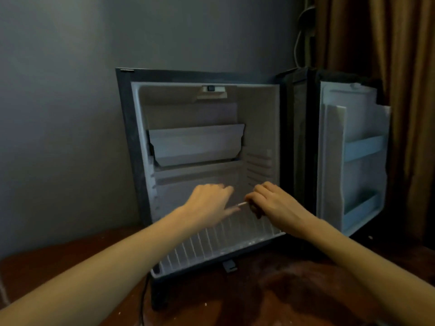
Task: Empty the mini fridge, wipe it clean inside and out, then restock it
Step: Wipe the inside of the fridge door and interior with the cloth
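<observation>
The mini fridge (128, 137) stands on a wooden table with its door (362, 147) swung wide open to the right. Its inside holds no items, and the door racks look bare. A white wire shelf (211, 243) lies tilted in the lower compartment, its near edge down at the fridge's front lip and its far edge raised. My left hand (207, 203) and my right hand (275, 205) both reach inside and grip that raised edge, a short stretch of white bar showing between them.
A grey freezer flap (195, 142) hangs across the upper compartment. The dark wooden table (270, 300) spreads in front. A black cable (142, 302) runs down by the fridge's left foot. Brown curtain (400, 43) hangs at right, grey wall behind.
</observation>
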{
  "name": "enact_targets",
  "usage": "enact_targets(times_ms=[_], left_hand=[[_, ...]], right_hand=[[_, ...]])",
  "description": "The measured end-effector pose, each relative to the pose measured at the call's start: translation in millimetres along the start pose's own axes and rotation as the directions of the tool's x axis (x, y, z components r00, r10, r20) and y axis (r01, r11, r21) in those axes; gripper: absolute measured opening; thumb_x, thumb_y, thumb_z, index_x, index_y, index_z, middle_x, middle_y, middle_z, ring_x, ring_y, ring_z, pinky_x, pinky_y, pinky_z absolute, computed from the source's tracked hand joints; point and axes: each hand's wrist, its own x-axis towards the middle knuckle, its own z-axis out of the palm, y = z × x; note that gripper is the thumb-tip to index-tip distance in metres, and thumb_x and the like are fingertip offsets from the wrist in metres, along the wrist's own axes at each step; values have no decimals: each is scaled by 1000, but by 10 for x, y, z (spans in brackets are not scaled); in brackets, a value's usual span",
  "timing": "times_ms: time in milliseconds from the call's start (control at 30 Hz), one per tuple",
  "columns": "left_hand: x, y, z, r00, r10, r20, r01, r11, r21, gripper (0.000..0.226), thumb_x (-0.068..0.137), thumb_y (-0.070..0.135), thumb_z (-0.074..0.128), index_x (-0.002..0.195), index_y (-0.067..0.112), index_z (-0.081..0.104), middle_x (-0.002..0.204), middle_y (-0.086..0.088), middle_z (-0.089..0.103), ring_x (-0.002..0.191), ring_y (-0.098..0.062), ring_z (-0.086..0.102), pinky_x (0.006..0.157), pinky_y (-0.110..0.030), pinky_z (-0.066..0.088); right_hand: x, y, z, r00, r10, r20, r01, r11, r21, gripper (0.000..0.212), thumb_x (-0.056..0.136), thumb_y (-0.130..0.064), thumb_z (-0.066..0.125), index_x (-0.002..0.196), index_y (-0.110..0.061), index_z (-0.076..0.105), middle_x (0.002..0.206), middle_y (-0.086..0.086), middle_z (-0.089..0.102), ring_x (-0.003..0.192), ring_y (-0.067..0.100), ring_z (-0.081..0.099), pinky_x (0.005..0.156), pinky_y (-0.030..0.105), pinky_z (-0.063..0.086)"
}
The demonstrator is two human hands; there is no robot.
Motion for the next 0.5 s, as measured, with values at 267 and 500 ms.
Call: enact_targets(times_ms=[267, 500], left_hand=[[-72, 131, 375, 968, -3, -253, -101, 913, -395, 42, 102, 41, 33, 75, 18, 56, 59, 4, 54, 50, -11, 48, 52, -26, 38], [-243, -210, 651, 867, -339, -366, -39, 685, -728, 42, 100, 36, 39, 63, 20, 51, 50, 1, 50, 49, -19, 50, 46, -28, 33]], right_hand=[[-91, 412, -100, 994, 108, 14, -109, 982, 155, 25, 85, -12, 58, 109, -15, 64, 104, 0, 65, 94, 21, 60, 81, 22, 41], [-51, 459, -258, 617, 786, -31, -312, 281, 907, 25, 96, -3, 50, 108, -24, 58, 101, -5, 65, 96, 9, 63, 85, 22, 50]])
